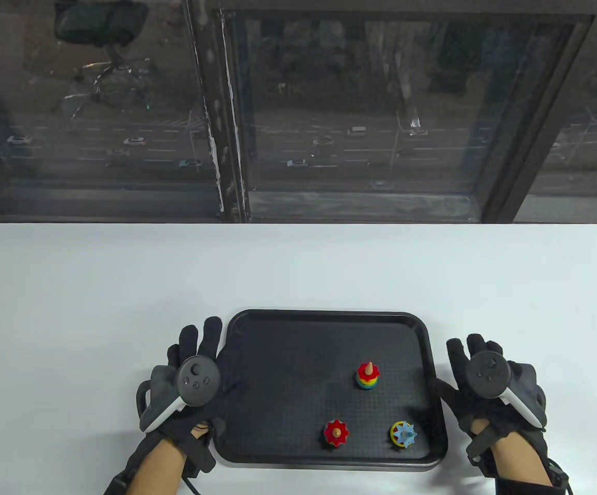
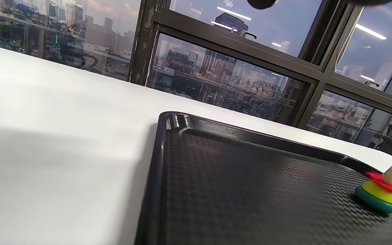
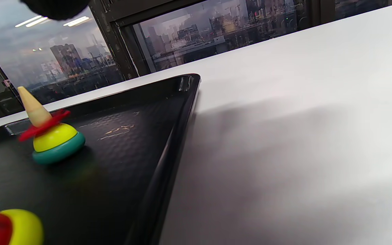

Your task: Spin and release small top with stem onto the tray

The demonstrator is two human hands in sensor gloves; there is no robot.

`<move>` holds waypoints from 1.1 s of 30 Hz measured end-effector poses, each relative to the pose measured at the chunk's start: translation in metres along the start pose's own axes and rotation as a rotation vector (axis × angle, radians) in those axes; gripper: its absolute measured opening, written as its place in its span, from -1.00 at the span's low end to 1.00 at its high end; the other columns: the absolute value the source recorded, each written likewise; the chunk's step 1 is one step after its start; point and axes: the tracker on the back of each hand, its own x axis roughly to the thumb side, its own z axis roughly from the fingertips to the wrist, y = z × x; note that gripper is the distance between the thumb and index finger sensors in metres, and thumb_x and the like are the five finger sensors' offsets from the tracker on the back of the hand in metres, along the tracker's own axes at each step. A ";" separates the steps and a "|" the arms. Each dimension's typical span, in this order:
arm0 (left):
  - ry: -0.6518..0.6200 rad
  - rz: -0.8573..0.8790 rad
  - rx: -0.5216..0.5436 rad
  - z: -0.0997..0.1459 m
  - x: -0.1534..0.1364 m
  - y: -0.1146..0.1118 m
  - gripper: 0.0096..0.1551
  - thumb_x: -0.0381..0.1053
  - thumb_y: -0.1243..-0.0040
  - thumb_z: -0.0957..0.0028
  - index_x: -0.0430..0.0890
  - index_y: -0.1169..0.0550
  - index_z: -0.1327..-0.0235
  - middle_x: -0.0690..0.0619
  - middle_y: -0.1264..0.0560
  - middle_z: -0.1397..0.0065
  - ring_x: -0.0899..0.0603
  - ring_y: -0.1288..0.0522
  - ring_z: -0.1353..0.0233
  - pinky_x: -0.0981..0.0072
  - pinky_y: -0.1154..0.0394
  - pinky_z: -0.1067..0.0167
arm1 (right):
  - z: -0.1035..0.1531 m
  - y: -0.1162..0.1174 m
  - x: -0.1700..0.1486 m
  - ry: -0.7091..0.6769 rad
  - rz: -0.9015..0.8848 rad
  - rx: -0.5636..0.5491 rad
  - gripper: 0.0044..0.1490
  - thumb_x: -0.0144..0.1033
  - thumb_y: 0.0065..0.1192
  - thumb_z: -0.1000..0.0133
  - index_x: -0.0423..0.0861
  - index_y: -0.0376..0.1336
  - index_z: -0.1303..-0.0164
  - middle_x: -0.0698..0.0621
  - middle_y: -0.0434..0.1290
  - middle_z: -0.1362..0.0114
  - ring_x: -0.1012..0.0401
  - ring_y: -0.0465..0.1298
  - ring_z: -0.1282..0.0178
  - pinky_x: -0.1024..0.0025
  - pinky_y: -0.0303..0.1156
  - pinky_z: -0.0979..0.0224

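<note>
Table view: top [image 1: 368, 376] on tray [image 1: 257, 330], between flat hands, untouched.

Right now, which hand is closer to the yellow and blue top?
Right. The right hand rests just outside the tray, beside the yellow and blue top. The left hand lies across the tray, at its opposite edge.

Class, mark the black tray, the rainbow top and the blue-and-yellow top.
black tray [image 1: 329, 315], table view, far rim.
rainbow top [image 1: 368, 375], table view, red disc.
blue-and-yellow top [image 1: 403, 433], table view, blue disc.
</note>
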 end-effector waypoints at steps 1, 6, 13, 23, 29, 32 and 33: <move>0.001 0.004 -0.001 0.000 0.000 0.000 0.01 0.60 0.18 0.21 0.46 0.03 -0.62 0.20 0.39 -0.82 -0.35 0.38 -0.77 -0.35 0.23 -0.61 | 0.000 0.000 0.000 0.001 -0.001 -0.002 0.10 0.41 -0.14 0.00 0.16 -0.35 -0.63 -0.13 -0.44 -0.69 -0.26 -0.38 -0.67 -0.38 -0.31 -0.49; 0.005 -0.006 -0.011 0.000 0.001 -0.002 0.02 0.61 0.19 0.21 0.46 0.05 -0.62 0.22 0.40 -0.82 -0.35 0.39 -0.77 -0.35 0.24 -0.61 | -0.001 0.000 -0.006 0.016 -0.027 0.006 0.09 0.40 -0.14 0.00 0.16 -0.35 -0.63 -0.13 -0.44 -0.69 -0.26 -0.38 -0.67 -0.38 -0.31 -0.49; -0.003 -0.042 -0.044 -0.005 0.004 -0.009 0.01 0.60 0.19 0.21 0.46 0.05 -0.62 0.22 0.39 -0.82 -0.32 0.38 -0.77 -0.35 0.24 -0.61 | -0.002 -0.002 -0.006 0.009 -0.041 0.006 0.09 0.41 -0.15 0.00 0.17 -0.34 -0.63 -0.12 -0.45 -0.70 -0.26 -0.38 -0.67 -0.38 -0.31 -0.49; -0.028 -0.026 -0.030 -0.004 0.006 -0.004 0.01 0.60 0.19 0.21 0.45 0.04 -0.62 0.20 0.37 -0.83 -0.31 0.39 -0.77 -0.34 0.24 -0.61 | -0.005 0.003 -0.010 0.027 -0.046 0.033 0.08 0.40 -0.15 0.00 0.17 -0.33 -0.64 -0.13 -0.44 -0.69 -0.26 -0.38 -0.67 -0.38 -0.31 -0.49; -0.022 -0.035 -0.028 -0.003 0.006 -0.004 0.01 0.59 0.19 0.20 0.44 0.04 -0.63 0.18 0.37 -0.84 -0.32 0.38 -0.77 -0.34 0.24 -0.61 | -0.003 0.004 -0.010 0.022 -0.050 0.033 0.08 0.40 -0.15 0.00 0.16 -0.32 -0.64 -0.13 -0.44 -0.69 -0.27 -0.38 -0.66 -0.39 -0.31 -0.48; -0.025 -0.040 -0.021 -0.003 0.007 -0.005 0.01 0.59 0.19 0.19 0.44 0.04 -0.63 0.17 0.36 -0.84 -0.32 0.38 -0.77 -0.34 0.24 -0.61 | -0.002 0.005 -0.009 0.016 -0.047 0.032 0.08 0.40 -0.15 0.00 0.15 -0.32 -0.64 -0.14 -0.43 -0.69 -0.27 -0.37 -0.66 -0.39 -0.30 -0.48; -0.026 -0.042 -0.020 -0.003 0.007 -0.005 0.01 0.59 0.19 0.20 0.44 0.03 -0.63 0.17 0.35 -0.84 -0.32 0.37 -0.77 -0.34 0.24 -0.61 | -0.003 0.005 -0.010 0.015 -0.049 0.033 0.08 0.40 -0.15 0.00 0.15 -0.31 -0.64 -0.14 -0.43 -0.69 -0.27 -0.37 -0.66 -0.39 -0.30 -0.48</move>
